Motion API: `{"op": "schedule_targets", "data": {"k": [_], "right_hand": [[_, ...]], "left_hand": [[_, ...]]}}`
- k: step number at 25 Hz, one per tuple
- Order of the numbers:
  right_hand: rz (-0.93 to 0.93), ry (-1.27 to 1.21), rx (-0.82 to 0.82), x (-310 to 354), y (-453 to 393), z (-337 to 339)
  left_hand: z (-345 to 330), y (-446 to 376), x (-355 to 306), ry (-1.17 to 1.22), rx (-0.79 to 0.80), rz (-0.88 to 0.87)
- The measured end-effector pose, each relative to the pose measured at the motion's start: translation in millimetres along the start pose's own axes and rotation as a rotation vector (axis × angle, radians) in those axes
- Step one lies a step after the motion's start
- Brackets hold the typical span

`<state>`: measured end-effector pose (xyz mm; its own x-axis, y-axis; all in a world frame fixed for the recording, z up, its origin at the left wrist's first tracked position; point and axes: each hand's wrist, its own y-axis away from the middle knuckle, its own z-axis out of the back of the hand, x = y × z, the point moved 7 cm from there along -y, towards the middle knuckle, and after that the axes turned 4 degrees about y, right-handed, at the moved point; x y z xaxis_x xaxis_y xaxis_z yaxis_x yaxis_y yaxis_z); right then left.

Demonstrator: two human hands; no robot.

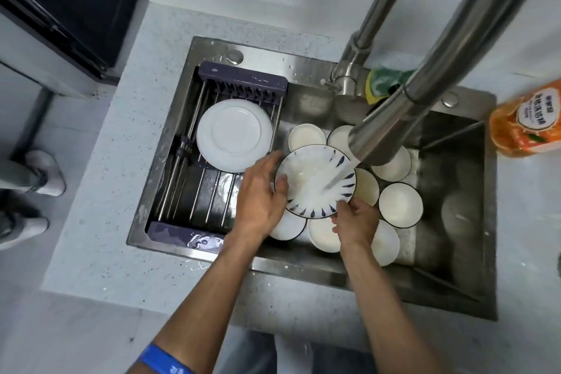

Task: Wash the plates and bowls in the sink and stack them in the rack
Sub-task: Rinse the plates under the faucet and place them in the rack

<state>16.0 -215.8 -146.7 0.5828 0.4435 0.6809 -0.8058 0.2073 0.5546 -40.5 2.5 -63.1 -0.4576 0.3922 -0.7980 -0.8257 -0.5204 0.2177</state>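
A white plate with blue leaf marks (312, 179) is held over the steel sink (455, 288) under running water from the tap (379, 143). My left hand (261, 194) grips its left rim, thumb on the face. My right hand (355, 222) holds its lower right edge. Beneath and around it lie several white bowls with dark rims (400, 205). A plain white plate (233, 135) lies upside down on the rack (243, 82) spanning the sink's left side.
A yellow-green sponge (382, 82) sits behind the tap on the sink ledge. An orange dish-soap bottle (528, 124) stands on the right counter. Someone's feet (33, 179) are on the floor at the left. The speckled counter (100, 206) surrounds the sink.
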Motion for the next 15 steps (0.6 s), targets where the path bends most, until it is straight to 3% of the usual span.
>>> {"op": "schedule_targets", "data": {"k": [3, 6, 9, 11, 15], "right_hand": [[-0.014, -0.068, 0.000, 11.0, 13.7, 21.9], [0.107, 0.104, -0.059, 33.1, 27.5, 55.1], [0.280, 0.350, -0.120, 64.9, 46.2, 72.5], [0.280, 0.338, -0.118, 69.6, 47.9, 74.6], [-0.040, -0.146, 0.128, 26.1, 33.6, 52.4]], "left_hand": [[-23.2, 7.4, 2.4, 0.005, 0.034, 0.135], [-23.5, 17.3, 0.3, 0.060, -0.032, 0.273], [-40.5, 29.4, 9.6, 0.496, 0.008, 0.687], [-53.9, 35.0, 13.2, 0.758, 0.031, 0.852], [-28.8, 22.5, 14.5, 0.699, -0.025, 0.678]]}}
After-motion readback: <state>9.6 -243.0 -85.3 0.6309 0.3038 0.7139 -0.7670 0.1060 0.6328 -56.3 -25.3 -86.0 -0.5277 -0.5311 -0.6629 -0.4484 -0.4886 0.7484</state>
